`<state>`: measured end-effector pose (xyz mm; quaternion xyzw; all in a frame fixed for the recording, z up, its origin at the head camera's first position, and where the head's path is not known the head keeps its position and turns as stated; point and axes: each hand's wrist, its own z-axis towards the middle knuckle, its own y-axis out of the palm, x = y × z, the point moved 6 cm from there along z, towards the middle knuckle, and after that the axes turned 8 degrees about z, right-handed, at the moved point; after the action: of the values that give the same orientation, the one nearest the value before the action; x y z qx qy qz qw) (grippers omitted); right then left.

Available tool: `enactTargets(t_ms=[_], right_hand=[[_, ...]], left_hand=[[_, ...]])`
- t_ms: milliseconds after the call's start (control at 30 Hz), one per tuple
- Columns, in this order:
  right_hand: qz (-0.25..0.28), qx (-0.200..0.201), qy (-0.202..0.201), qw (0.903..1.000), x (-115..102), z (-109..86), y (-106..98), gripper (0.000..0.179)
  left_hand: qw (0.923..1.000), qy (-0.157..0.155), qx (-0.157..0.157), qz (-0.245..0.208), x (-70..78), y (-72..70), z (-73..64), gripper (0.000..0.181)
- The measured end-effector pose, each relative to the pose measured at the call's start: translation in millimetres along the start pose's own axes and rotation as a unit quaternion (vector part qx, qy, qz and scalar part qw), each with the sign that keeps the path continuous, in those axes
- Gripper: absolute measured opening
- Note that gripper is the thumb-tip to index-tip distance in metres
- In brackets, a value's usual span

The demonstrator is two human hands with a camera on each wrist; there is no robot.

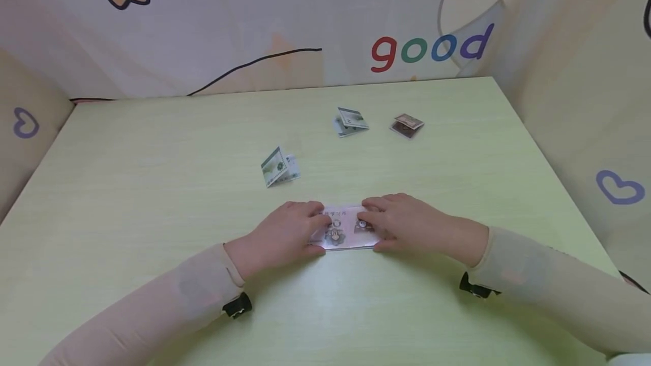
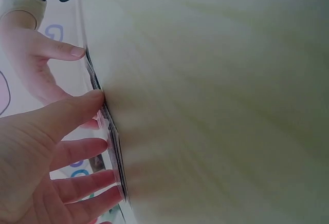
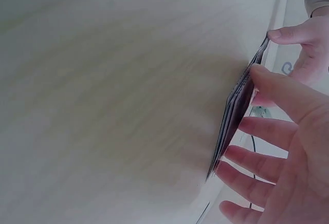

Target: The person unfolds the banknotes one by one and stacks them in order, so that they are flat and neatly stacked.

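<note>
A small stack of pinkish banknotes (image 1: 346, 229) lies near the middle of the table, in front of the person. The left hand (image 1: 282, 236) holds its left end, thumb at the near edge and fingers over the top and far side. At the other end the right hand (image 1: 414, 222) grips the stack in the same way. Seen edge-on in the right wrist view, the banknotes (image 3: 234, 108) show several layers, slightly fanned apart. Both thumbs press the near edge in the left wrist view, where the stack (image 2: 112, 136) appears as a thin dark line.
Beyond the hands stand a folded green banknote (image 1: 274, 167), another folded green one (image 1: 353, 118) and a folded brownish one (image 1: 408, 123). The pale table (image 1: 152, 185) is bordered by printed cloth (image 1: 229, 16) at the back and sides.
</note>
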<state>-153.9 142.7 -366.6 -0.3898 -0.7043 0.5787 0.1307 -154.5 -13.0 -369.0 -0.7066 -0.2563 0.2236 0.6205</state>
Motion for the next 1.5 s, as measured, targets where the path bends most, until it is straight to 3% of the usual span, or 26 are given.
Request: enactTargets(t_ms=[400, 600, 733, 867, 967, 1233, 1367, 1500], right_hand=[[-0.035, 0.004, -0.022, 0.9991, -3.0, -2.8, -0.1, 0.060], [-0.040, 0.009, -0.031, 0.9987, -3.3, -4.2, 0.0, 0.061], [-0.040, 0.008, -0.035, 0.9986, -5.2, -3.8, 1.2, 0.062], [-0.035, -0.017, -0.009, 0.9992, -4.5, -5.0, 5.3, 0.066], [-0.032, -0.041, 0.010, 0.9986, -5.2, -9.2, 8.8, 0.069], [-0.019, -0.060, -0.003, 0.9980, -11.0, -23.4, 10.9, 0.067], [-0.013, -0.049, -0.012, 0.9986, -12.4, -24.7, 9.2, 0.066], [-0.011, -0.035, -0.025, 0.9990, -12.8, -25.1, 8.5, 0.064]], left_hand=[[0.9996, 0.018, -0.001, 0.022, 2.7, -0.6, -2.8, 0.047], [0.9978, 0.029, -0.048, 0.035, 3.0, 6.1, -10.5, 0.056], [0.9950, 0.060, -0.065, 0.047, 4.4, 10.8, -19.9, 0.056], [0.9920, 0.089, -0.069, 0.058, 6.1, 11.8, -26.7, 0.056], [0.9920, 0.091, -0.069, 0.053, 5.4, 9.7, -27.4, 0.056], [0.9903, 0.093, -0.094, 0.041, 3.0, 11.0, -23.5, 0.057], [0.9907, 0.094, -0.094, 0.029, 1.0, 10.5, -23.6, 0.055], [0.9929, 0.097, -0.058, 0.036, -2.9, 5.6, -23.3, 0.048]])
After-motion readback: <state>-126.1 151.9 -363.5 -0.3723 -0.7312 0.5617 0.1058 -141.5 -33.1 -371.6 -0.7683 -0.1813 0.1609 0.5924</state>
